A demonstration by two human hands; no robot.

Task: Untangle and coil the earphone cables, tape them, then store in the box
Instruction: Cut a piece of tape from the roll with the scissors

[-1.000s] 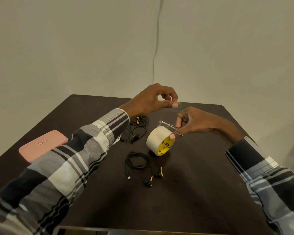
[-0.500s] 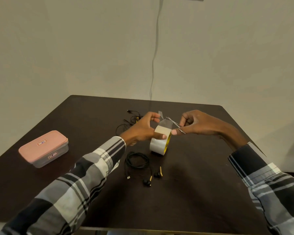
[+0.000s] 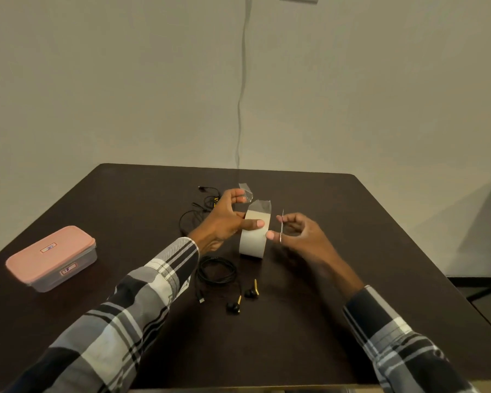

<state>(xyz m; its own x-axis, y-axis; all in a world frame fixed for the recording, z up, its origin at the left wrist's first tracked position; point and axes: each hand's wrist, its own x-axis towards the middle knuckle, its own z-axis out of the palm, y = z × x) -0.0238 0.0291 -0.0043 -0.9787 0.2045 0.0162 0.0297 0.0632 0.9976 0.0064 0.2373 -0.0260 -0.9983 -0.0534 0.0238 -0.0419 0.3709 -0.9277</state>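
Observation:
A pale tape roll (image 3: pixel 253 239) stands on edge at the middle of the dark table (image 3: pixel 352 279). My left hand (image 3: pixel 224 222) grips it from the left, thumb on its face. A short clear tape piece (image 3: pixel 245 191) clings to that hand's raised forefinger. Just right of the roll, my right hand (image 3: pixel 298 236) pinches a thin pale sliver (image 3: pixel 281 225), seemingly a tape strip seen edge-on. A coiled black earphone (image 3: pixel 216 270) lies in front of the roll, with its two buds (image 3: pixel 234 306) nearer me. A loose tangled earphone (image 3: pixel 193 214) lies behind my left hand, partly hidden.
A pink-lidded box (image 3: pixel 51 256) sits shut at the table's left side. A thin cable (image 3: pixel 240 109) hangs down the wall behind the table. The table's right edge drops to the floor at the far right.
My left hand came down from above the table and took hold of the tape roll. My right hand drew off to the right of the roll with the thin strip.

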